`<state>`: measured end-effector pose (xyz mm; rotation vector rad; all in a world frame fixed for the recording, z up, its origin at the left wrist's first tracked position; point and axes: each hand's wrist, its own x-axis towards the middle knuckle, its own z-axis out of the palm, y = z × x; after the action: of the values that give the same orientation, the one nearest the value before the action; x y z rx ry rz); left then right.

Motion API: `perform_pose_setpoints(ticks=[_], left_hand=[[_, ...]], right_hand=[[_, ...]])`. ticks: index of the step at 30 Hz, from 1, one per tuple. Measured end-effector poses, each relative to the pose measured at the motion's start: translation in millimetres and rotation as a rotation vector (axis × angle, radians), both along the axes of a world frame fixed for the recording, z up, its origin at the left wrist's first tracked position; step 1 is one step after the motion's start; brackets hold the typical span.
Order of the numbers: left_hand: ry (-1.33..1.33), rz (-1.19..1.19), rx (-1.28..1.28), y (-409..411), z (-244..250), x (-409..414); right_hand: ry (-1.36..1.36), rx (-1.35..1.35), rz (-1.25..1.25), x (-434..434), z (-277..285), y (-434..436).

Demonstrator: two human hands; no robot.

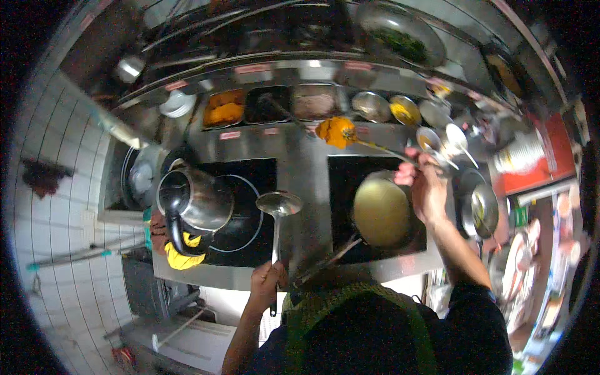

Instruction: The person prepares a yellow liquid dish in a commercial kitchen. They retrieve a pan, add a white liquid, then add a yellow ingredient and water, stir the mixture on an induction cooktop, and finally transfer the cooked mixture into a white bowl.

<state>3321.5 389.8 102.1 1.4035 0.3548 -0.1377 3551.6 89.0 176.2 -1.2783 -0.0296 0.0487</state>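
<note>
My left hand [268,281] grips the handle of a metal ladle [277,204], its bowl raised between the two black cooktops and seemingly with nothing in it. In my right hand [425,187] is a long-handled utensil [389,151], its head hidden under a thick lump of orange paste [335,132]. The paste is held up in front of the row of food containers. Left of my right hand, a round pan [380,211] with a smooth yellowish surface sits on the right cooktop [341,187]; blur leaves its contents unclear.
A steel pot [206,199] with a black handle stands on the left cooktop [243,234], beside a yellow cloth [183,255]. Behind are an orange-filled tray [224,112], a dark tray [267,104] and round bowls [405,110]. A frying pan [480,206] lies at right.
</note>
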Motion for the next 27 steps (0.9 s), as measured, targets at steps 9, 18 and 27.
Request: perform_pose_setpoints(ticks=[9, 18, 27], left_hand=[[0.143, 0.025, -0.154, -19, -10, 41], [0.002, 0.186, -0.166, 7, -23, -1], [0.028, 0.379, -0.186, 7, -39, -48]], right_hand=[[0.223, 0.223, -0.074, -59, -19, -19], [0.245, 0.263, 0.235, 110, -60, 246], [0.285, 0.157, 0.192, 175, -134, 358]])
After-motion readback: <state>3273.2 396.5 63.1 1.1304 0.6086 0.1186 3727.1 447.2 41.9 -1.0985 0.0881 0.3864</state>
